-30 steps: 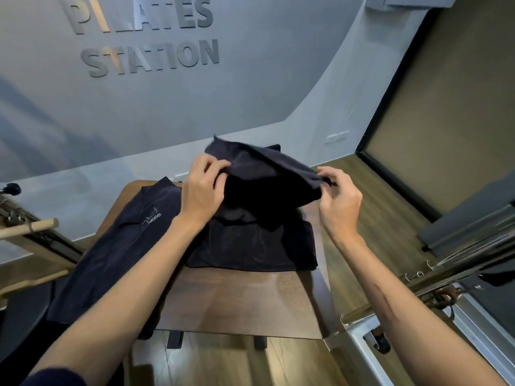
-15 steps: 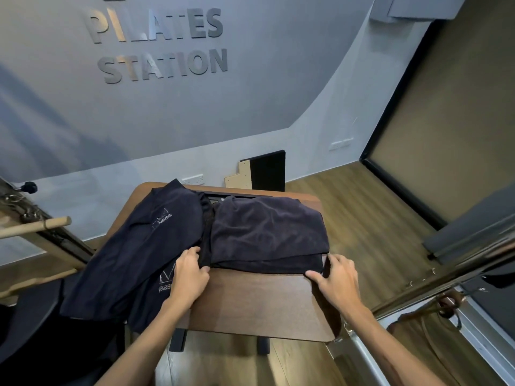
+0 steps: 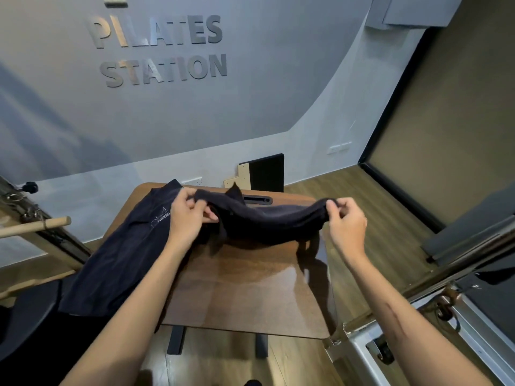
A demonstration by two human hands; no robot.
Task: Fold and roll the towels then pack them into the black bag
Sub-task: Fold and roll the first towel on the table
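Observation:
A dark towel (image 3: 267, 221) hangs stretched between my two hands just above the far part of a small wooden table (image 3: 245, 288). My left hand (image 3: 189, 215) pinches its left end and my right hand (image 3: 345, 221) pinches its right end. The middle of the towel sags and its lower folds touch the tabletop. A second dark cloth with a pale logo (image 3: 119, 252) lies over the table's left side and hangs off the left edge. I cannot tell whether this cloth is the black bag or another towel.
A wooden bar (image 3: 36, 227) and metal frame stand at the left. Pilates equipment with metal rails (image 3: 459, 263) and a caster (image 3: 381, 352) crowds the right. A black panel (image 3: 264, 174) leans on the far wall. A slot (image 3: 256, 200) is cut in the table's far edge.
The towel lay folded flat on the table with my hands at its near corners. Now both hands have lifted it by its ends, stretched out above the far part of the table.

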